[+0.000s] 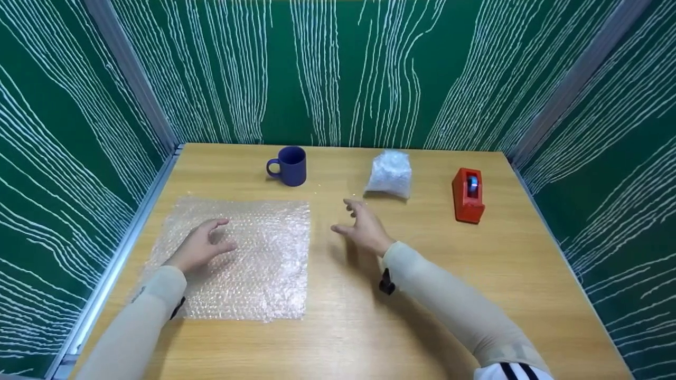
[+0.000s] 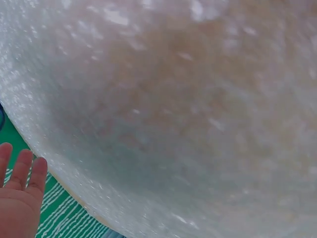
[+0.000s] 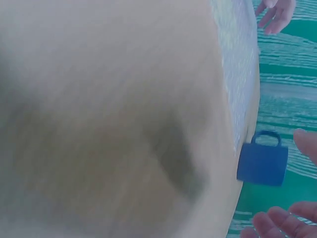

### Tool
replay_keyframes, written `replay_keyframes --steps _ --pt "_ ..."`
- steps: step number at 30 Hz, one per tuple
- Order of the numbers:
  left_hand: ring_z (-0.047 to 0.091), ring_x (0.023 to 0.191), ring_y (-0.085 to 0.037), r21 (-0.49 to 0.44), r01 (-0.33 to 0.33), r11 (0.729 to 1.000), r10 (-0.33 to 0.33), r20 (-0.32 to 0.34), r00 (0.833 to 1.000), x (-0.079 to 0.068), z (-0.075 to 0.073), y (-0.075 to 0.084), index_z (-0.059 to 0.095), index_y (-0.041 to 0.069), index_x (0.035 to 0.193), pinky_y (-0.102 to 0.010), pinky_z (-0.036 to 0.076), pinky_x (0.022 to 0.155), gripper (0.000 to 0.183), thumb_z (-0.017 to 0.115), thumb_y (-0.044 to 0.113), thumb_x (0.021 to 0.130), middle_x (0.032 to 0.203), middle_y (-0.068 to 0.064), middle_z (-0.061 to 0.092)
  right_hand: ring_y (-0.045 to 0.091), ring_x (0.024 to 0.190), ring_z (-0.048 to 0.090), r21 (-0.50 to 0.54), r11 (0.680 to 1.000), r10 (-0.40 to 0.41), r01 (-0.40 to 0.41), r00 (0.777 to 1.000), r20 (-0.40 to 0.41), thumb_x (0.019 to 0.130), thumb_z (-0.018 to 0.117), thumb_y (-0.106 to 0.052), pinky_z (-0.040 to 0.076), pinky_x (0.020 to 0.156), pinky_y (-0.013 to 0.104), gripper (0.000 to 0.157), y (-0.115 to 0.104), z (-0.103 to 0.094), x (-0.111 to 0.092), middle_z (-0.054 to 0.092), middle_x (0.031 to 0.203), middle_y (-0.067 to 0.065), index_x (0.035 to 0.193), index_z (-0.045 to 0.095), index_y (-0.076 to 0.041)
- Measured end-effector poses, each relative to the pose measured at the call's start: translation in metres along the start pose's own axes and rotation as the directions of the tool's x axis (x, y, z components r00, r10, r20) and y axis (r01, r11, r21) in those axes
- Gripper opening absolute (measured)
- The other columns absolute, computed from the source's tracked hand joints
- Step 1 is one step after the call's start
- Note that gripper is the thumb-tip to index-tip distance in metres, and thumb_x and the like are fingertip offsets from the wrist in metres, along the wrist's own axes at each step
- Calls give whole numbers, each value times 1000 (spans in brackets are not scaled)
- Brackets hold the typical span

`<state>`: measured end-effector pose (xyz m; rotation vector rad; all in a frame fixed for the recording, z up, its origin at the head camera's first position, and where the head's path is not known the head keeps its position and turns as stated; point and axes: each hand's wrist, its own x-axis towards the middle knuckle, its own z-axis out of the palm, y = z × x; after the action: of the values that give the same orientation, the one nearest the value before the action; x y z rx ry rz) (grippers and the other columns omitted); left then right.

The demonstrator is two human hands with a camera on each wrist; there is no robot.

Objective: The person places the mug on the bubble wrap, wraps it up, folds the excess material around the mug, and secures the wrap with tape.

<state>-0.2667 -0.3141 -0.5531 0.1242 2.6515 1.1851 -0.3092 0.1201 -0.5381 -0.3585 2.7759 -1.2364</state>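
A clear sheet of bubble wrap [image 1: 264,264] lies flat on the left half of the wooden table [image 1: 338,343]. Over its left part hovers my left hand [image 1: 203,245], thumb and fingers spread apart with nothing in them. My right hand [image 1: 364,227] is above bare wood to the right of the sheet, its fingers loosely bent and holding nothing. Behind the sheet stands a dark blue mug [image 1: 292,166], upright, handle to the left; the right wrist view shows the mug [image 3: 262,163] beyond the right fingers [image 3: 282,220].
A bubble-wrapped bundle [image 1: 390,174] sits at the back, beyond my right hand. Farther right is a red tape dispenser [image 1: 468,195] with a roll of tape. Green walls with white wavy lines [image 1: 338,74] enclose the table at the back and both sides.
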Motion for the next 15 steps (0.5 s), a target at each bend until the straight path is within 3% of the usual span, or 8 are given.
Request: replay_keyframes --steps 6,11,15 --pt "25 162 -52 99 -26 995 22 42 999 2 0 -7 38 5 167 -68 19 133 101 89 42 89 176 -25 29 42 120 66 74 997 17 -18 1000 26 92 89 -29 59 103 52 85 -5 17 -4 64 138 28 157 49 7" --pt "14 165 -53 189 -52 981 32 109 994 1 2 -11 35 2 168 -69 11 133 114 94 47 81 179 -25 20 39 116 68 108 992 54 -60 997 56 91 90 -26 60 101 50 82 -7 29 -6 66 136 27 155 51 7" --pt "12 165 -54 272 -67 960 30 137 990 -2 5 -9 37 2 167 -71 10 132 117 95 51 77 179 -23 21 38 117 70 110 991 73 -81 994 80 92 89 -28 62 100 48 81 -8 36 -9 66 138 25 155 51 7"
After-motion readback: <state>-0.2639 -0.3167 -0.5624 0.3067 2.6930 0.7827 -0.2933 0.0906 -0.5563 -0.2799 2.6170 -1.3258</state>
